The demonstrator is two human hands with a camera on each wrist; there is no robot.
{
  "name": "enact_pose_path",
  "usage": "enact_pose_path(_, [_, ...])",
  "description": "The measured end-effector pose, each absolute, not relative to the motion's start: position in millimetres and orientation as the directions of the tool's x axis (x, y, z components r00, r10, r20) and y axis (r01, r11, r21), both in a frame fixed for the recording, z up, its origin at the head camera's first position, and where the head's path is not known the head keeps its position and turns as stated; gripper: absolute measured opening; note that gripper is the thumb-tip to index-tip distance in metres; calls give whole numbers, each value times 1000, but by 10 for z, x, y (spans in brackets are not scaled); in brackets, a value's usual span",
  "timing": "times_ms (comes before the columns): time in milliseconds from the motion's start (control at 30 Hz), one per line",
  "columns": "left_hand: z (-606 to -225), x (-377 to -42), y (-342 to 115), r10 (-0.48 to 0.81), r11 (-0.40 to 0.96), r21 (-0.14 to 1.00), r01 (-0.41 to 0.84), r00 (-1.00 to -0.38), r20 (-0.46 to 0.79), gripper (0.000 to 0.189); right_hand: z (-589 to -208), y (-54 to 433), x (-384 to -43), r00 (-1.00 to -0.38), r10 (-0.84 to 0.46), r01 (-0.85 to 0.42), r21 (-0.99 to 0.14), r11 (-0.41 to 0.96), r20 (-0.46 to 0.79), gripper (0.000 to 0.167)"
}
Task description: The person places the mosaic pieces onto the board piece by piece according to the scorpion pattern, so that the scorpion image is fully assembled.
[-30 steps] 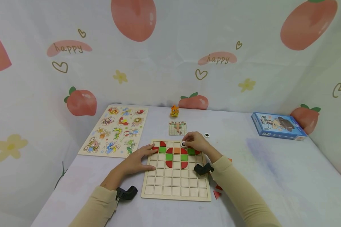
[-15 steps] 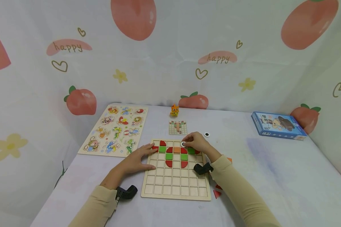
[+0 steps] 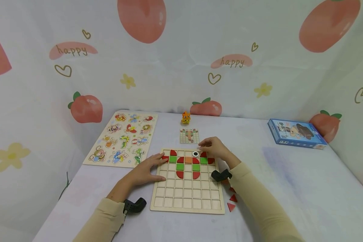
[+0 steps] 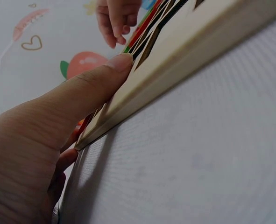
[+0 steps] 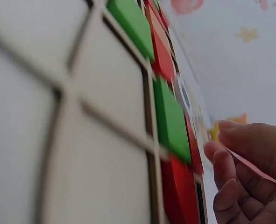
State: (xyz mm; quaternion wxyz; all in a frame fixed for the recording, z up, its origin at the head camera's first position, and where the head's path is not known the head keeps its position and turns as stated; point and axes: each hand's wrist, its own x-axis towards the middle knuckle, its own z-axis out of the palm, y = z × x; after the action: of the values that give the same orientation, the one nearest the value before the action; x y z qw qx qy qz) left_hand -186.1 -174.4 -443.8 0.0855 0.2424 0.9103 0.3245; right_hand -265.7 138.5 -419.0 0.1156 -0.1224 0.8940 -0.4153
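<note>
An insect peg puzzle point(image 3: 107, 163) lies to the far left of the spread fingers of a person's left hand point(image 3: 143, 171), thumb apart, resting on the left side of a wooden grid board point(image 3: 178, 192) as if to steady it. The board is near square, with no clear long axis; its columns run away from the person. Right of those fingers, red and green tiles point(image 3: 180, 167) form a near-mirrored V that opens toward the far edge. A pattern card point(image 3: 189, 136) sits beyond, left of the right fingertips. Just below these, a round black-and-white eye disc point(image 3: 195, 154), facing up, lies in a top-row cell; being round, it has no long axis. The fingers of the right hand point(image 3: 216, 148) are loosely curved, pinching nothing, just off the disc. The step in hand looks like seating that eye; the next move probably calls for a fresh pinch on another piece. Red triangles point(image 3: 231, 206) lie nearer the person than the right fingers; a blue box point(image 3: 296, 133) sits far to their right.
</note>
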Motion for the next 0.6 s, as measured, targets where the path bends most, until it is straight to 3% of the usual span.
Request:
enact_pose_path(333, [-4443, -1861, -1750, 502, 667, 636, 389, -865, 2, 76, -4168, 1640, -2752, -970, -222, -52, -798, 600, -104, 28])
enact_pose_path(600, [-4436, -1860, -1752, 506, 667, 631, 397, -862, 7, 76, -4218, 1844, -2795, -987, -67, 77, -798, 597, -146, 33])
